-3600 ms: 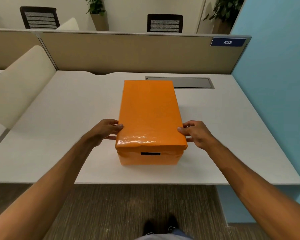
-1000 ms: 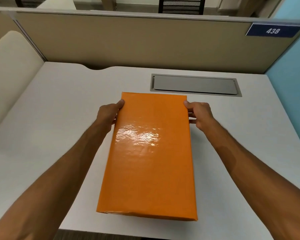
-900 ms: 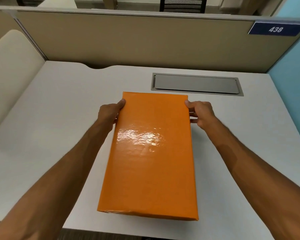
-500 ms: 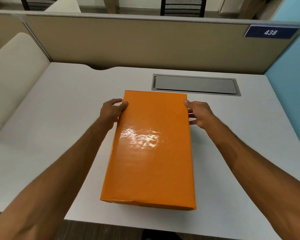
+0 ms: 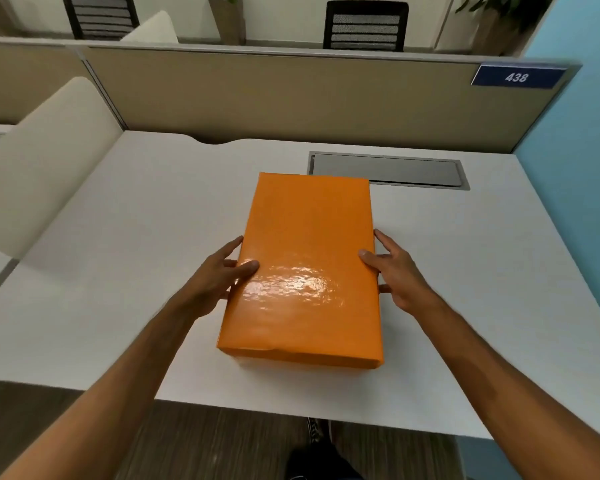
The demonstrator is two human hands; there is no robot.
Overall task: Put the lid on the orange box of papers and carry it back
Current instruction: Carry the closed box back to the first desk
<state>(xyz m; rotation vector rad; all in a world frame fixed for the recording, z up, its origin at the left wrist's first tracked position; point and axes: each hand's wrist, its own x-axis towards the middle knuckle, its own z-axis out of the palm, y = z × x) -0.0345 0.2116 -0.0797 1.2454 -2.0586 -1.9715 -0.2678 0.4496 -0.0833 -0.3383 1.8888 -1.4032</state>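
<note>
The orange box (image 5: pixel 305 237) stands lengthwise on the white desk (image 5: pixel 118 258) with its glossy orange lid seated flat on top. The papers inside are hidden. My left hand (image 5: pixel 219 275) lies against the box's left side at about mid-length, thumb resting on the lid's edge. On the opposite side my right hand (image 5: pixel 395 271) presses in the same way, thumb on the lid and fingers spread along the wall. The box's bottom still rests on the desk.
A grey cable hatch (image 5: pixel 406 171) is set into the desk behind the box. A beige partition (image 5: pixel 291 98) with a blue "438" sign (image 5: pixel 516 77) closes the back, a blue wall (image 5: pixel 575 188) the right. A cream divider panel (image 5: pixel 39 174) stands at left. My shoe (image 5: pixel 312 459) shows below the desk edge.
Both hands have slid from the box's far corners back to its middle. The view has pulled back from the desk; the box lies where it was.
</note>
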